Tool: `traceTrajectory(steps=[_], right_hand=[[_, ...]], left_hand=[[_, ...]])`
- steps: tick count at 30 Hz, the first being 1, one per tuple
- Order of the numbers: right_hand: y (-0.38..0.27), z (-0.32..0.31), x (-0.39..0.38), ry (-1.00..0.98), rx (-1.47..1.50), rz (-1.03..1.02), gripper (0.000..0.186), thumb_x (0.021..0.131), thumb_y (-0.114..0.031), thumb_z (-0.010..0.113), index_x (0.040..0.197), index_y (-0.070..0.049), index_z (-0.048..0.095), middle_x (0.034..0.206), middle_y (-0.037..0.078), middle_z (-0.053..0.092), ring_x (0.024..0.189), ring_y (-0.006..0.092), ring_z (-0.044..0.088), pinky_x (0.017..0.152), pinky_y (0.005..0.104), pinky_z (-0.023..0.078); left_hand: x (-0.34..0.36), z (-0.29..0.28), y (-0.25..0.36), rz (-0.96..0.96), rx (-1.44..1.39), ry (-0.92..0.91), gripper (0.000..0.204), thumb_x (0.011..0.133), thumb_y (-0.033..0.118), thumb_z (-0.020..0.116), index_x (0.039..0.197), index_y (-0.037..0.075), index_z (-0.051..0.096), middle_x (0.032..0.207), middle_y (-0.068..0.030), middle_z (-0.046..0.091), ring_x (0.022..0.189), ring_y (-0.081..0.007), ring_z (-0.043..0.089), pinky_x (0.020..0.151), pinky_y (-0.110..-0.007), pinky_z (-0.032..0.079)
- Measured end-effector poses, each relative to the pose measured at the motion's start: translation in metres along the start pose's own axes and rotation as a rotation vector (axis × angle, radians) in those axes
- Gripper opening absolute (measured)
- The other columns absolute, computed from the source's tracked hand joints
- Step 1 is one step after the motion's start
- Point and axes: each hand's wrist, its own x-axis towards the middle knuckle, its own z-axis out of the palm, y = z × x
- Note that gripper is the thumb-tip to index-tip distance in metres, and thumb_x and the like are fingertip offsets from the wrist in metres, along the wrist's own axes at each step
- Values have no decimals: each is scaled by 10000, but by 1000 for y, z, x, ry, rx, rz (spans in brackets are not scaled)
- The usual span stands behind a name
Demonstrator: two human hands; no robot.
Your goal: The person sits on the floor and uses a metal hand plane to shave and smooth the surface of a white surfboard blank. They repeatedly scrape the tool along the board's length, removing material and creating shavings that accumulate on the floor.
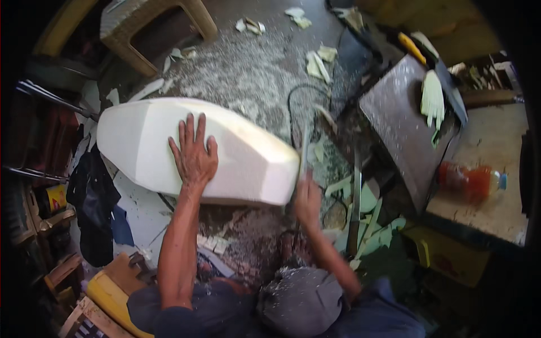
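Observation:
My left hand (194, 158) lies with fingers spread on a large white foam block (253, 158), which is long, with bevelled faces and tapered ends. Beside the block's right end, my right hand (307, 200) is closed around a long, thin, flat grey tool (305, 141), blurred, pointing away from me. Whether the tool touches the foam I cannot tell. A long metal blade (356, 197) lies to the right of that hand, among pale foam offcuts (369, 236).
A plastic stool (124, 34) is at top left, above dusty floor (225, 73) with scraps. At right, a dark panel (394, 124) has a pale glove (432, 98) on it, near a board (479, 219) bearing a bottle (470, 180). Black cloth (90, 208) hangs at left.

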Motion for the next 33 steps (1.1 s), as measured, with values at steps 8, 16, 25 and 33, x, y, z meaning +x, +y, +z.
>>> traceTrajectory(steps=[8, 16, 25, 33], right_hand=[[-41, 5, 11, 13, 23, 208, 522, 1103, -311, 372, 1415, 82, 519, 1221, 302, 663, 1172, 393, 627, 1042, 495, 447], [-54, -14, 30, -159, 30, 345, 531, 1103, -301, 354, 1449, 82, 481, 1421, 300, 567, 1332, 362, 545, 1132, 472, 373], [-65, -2, 55, 4, 81, 194, 461, 1116, -322, 364, 1207, 50, 621, 708, 121, 631, 593, 232, 577, 573, 451, 474], [-97, -11, 61, -86, 38, 242, 455, 1110, -322, 380, 1042, 61, 616, 835, 210, 686, 833, 335, 688, 748, 422, 534]], left_hand=[[1, 0, -8, 25, -27, 22, 637, 1027, 320, 462, 1636, 225, 298, 1696, -111, 253, 1571, -341, 199, 1239, -643, 83], [6, 5, -2, 1, -29, -20, 646, 1035, 356, 456, 1643, 243, 271, 1706, -93, 227, 1574, -333, 187, 1240, -647, 78], [23, 3, -1, -10, -48, 7, 642, 1041, 365, 440, 1645, 236, 265, 1707, -102, 230, 1578, -339, 179, 1230, -662, 88], [25, 7, -11, -2, -38, 62, 636, 1020, 367, 476, 1620, 217, 330, 1682, -106, 282, 1555, -341, 240, 1221, -674, 121]])
